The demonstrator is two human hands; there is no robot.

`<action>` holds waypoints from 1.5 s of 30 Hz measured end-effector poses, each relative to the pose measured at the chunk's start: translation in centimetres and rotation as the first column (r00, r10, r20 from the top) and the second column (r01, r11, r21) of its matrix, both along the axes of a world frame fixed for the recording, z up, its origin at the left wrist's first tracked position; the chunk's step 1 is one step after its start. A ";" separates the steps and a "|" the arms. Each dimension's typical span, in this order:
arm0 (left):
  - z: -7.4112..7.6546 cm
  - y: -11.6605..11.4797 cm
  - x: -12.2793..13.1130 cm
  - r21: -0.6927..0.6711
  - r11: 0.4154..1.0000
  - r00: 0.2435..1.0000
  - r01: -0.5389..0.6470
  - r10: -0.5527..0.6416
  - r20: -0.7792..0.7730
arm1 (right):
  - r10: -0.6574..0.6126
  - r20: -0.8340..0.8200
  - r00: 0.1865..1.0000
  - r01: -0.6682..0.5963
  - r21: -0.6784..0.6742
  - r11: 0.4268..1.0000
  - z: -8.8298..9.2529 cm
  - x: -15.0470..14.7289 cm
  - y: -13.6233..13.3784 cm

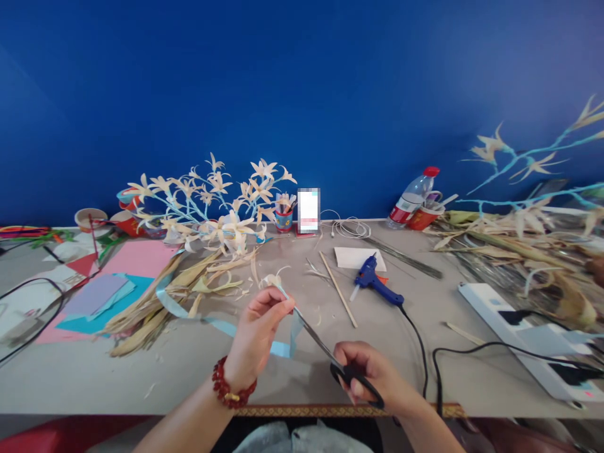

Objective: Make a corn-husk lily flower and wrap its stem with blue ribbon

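Observation:
Near the middle of the table, my left hand (262, 330) pinches the light blue stem of a small pale husk flower (271, 280). A light blue ribbon (221, 326) hangs below these fingers and trails left across the table. My right hand (370, 371) grips the black handles of a pair of scissors (314, 333). Their blades point up and left, with the tips close to my left fingertips. Whether the blades touch the ribbon, I cannot tell. A red bead bracelet circles my left wrist.
A blue glue gun (377, 283) lies right of centre, its cord running to the front edge. Farther right is a white power strip (504, 327). Dry husks (146, 314) and coloured paper (99, 296) cover the left. Finished flower branches (212, 195), a phone (308, 211) and a bottle (410, 198) stand behind.

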State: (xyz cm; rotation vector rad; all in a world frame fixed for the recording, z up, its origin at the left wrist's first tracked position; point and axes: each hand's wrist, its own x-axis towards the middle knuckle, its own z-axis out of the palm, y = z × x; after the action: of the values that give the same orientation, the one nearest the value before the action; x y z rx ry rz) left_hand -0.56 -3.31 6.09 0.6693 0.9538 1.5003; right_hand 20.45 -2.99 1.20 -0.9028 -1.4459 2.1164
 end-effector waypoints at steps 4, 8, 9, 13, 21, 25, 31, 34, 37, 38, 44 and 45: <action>0.0 0.1 -0.1 -0.002 1.000 1.000 -0.003 0.003 0.006 | 0.015 0.004 1.000 -0.015 0.008 1.000 0.0 0.2 0.1; -0.3 0.2 -0.2 0.000 1.000 1.000 0.007 -0.007 0.008 | 0.017 0.008 1.000 -0.017 0.000 1.000 -0.3 0.3 0.2; -0.3 0.2 -0.2 0.000 1.000 1.000 0.008 -0.008 0.012 | 0.017 0.008 1.000 -0.017 -0.001 1.000 -0.4 0.3 0.2; -0.3 0.2 -0.2 0.000 1.000 0.999 0.016 -0.016 0.031 | 0.031 -0.011 0.999 -0.030 0.016 0.999 -0.4 0.3 0.3; -0.1 0.1 -0.3 0.019 0.999 0.999 0.045 -0.045 0.030 | 0.047 -0.025 0.999 -0.046 0.055 0.997 -0.4 0.2 0.3; 0.0 0.1 -0.4 0.015 0.999 0.998 0.051 -0.051 0.032 | 0.064 -0.013 0.998 -0.063 0.095 0.994 -0.5 0.4 0.4; 0.1 0.0 -0.4 0.002 0.998 0.997 0.063 -0.063 0.036 | 0.064 0.030 0.998 -0.069 0.217 0.974 -0.4 0.6 0.7; 0.0 -0.1 -0.4 0.007 0.997 0.996 0.076 -0.076 0.052 | 0.059 0.043 0.997 -0.069 0.318 0.945 -0.4 0.6 0.9; 0.1 -0.1 -0.5 0.001 0.996 0.994 0.087 -0.087 0.063 | 0.036 0.073 0.997 -0.063 0.405 0.912 -0.4 0.7 1.0; 0.1 -0.1 -0.5 -0.004 0.996 0.994 0.091 -0.090 0.065 | 0.023 0.081 0.996 -0.055 0.425 0.903 -0.4 0.7 1.0; 0.1 -0.3 -0.5 -0.016 0.995 0.990 0.101 -0.099 0.104 | 0.063 0.055 0.997 -0.076 0.293 0.953 0.0 0.5 0.8; 0.2 -0.4 -0.4 -0.018 0.995 0.989 0.100 -0.098 0.113 | 0.084 0.032 0.996 -0.090 0.243 0.966 0.0 0.5 0.7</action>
State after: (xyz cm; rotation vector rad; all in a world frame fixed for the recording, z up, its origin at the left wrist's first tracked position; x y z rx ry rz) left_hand -0.98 -3.70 6.25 0.6007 0.8402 1.4214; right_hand 20.95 -2.28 1.22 -0.7831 -1.7403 1.9371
